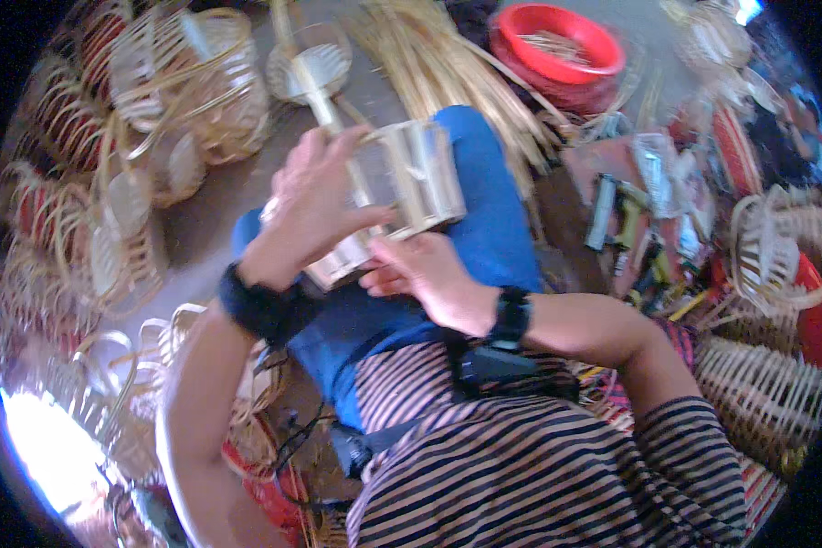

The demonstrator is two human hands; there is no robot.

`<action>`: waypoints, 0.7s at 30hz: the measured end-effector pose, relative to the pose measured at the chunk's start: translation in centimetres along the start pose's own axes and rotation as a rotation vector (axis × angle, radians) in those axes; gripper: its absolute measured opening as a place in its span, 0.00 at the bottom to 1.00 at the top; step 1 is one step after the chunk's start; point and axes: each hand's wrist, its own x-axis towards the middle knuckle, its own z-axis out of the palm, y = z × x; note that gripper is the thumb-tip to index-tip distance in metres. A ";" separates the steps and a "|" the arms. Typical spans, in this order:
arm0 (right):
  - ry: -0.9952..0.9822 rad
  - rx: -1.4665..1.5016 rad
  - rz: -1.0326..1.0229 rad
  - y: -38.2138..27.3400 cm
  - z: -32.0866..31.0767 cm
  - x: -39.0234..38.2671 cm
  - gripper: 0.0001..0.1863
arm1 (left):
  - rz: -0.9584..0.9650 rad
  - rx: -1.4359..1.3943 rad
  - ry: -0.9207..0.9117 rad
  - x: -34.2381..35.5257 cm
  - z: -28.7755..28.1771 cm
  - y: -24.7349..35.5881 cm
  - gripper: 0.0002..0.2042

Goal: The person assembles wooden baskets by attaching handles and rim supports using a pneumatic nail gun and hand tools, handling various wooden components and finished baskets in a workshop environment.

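Observation:
A pale, slatted bamboo piece [416,169] rests on my lap over blue trousers. A long light strip [310,87] runs from it toward the top. My left hand [315,196] grips its left part from above, thumb across the middle near the strip, hiding part of the piece. My right hand [416,274], fingers curled, holds the lower edge just below my left thumb; what exactly its fingertips pinch is blurred.
Woven baskets [187,78] crowd the left. Ahead lie long bamboo strips [438,64] and a red basin [557,36] with small pieces inside. At right are hand tools [626,215] on a board and more baskets [758,393].

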 end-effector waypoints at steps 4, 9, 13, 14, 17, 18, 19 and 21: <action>-0.285 0.007 0.203 -0.6 -2.3 -0.2 0.19 | -0.055 -0.031 -0.056 -0.8 0.1 -0.7 0.40; 0.231 -1.025 0.008 -4.7 -15.4 -3.3 0.13 | -0.049 -0.032 -0.040 -1.2 -0.1 -1.1 0.38; 1.058 -1.467 0.292 -5.6 -34.5 -12.2 0.14 | 0.044 -0.057 0.019 -0.4 0.7 -0.2 0.36; 1.198 -1.484 0.406 -5.0 -38.6 -14.1 0.13 | 0.046 -0.038 0.035 -0.4 0.7 0.0 0.36; 1.274 -1.486 0.584 -2.6 -43.0 -15.7 0.13 | -0.031 -0.042 0.008 -0.4 1.0 0.5 0.37; 1.274 -1.480 0.608 -2.2 -43.6 -15.7 0.13 | -0.047 -0.041 0.013 -0.5 1.0 0.4 0.37; 1.270 -1.474 0.617 -1.8 -44.1 -15.7 0.13 | -0.044 -0.031 0.017 -0.6 1.0 0.4 0.37; 1.260 -1.464 0.609 -1.6 -44.6 -15.7 0.13 | -0.046 -0.022 0.008 -0.5 1.0 0.3 0.37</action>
